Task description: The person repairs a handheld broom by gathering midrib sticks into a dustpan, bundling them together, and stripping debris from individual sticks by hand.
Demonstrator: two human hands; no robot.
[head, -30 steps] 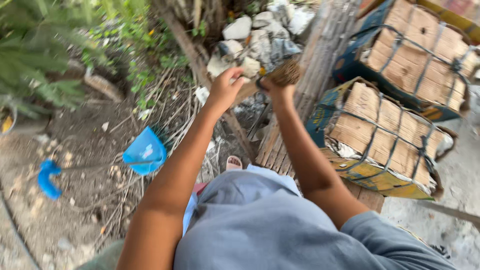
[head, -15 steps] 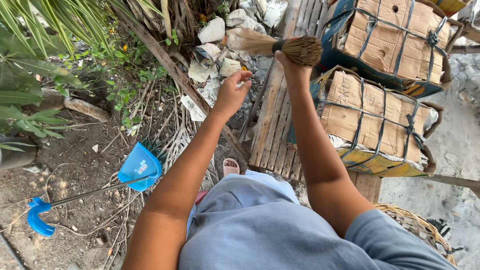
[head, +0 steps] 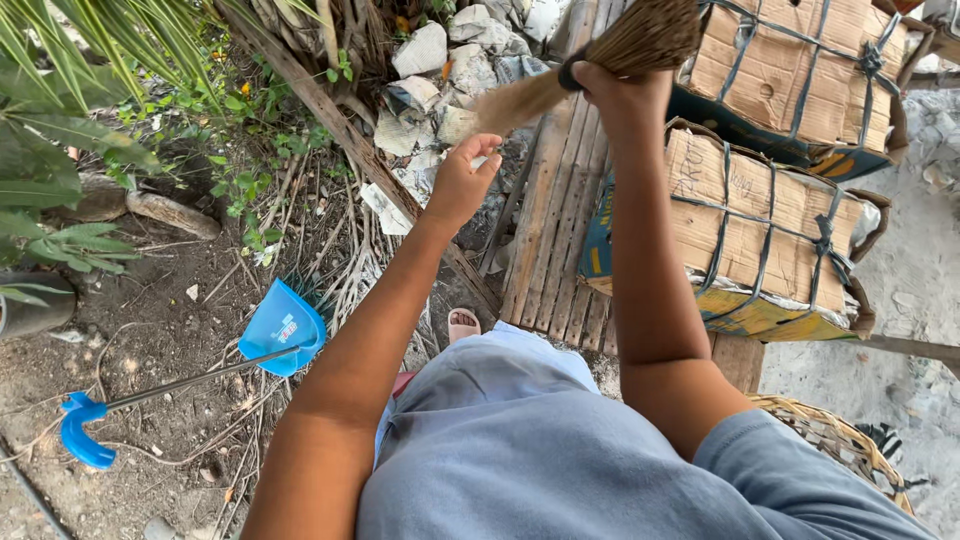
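My right hand (head: 615, 90) is raised and closed around the bound neck of a straw hand broom (head: 640, 38), whose brown bristles fan out toward the top right while a thinner bundle sticks out to the left. My left hand (head: 458, 183) hovers just below that thinner end with fingers loosely curled, holding nothing. A blue dustpan (head: 283, 326) with a long dark handle and a blue grip (head: 82, 440) lies on the dirt at the lower left, well away from both hands.
Two strapped cardboard-covered bundles (head: 765, 225) rest on a wooden slat pallet (head: 550, 215) at right. Crumpled paper and debris (head: 440, 70) pile up at top centre. Plants and dry stalks fill the left. A woven basket rim (head: 835, 440) shows at lower right.
My right hand has lifted the broom higher and closer to the camera. My left hand has risen with it toward the broom's thin end. The view has shifted, and the dustpan handle has come into sight.
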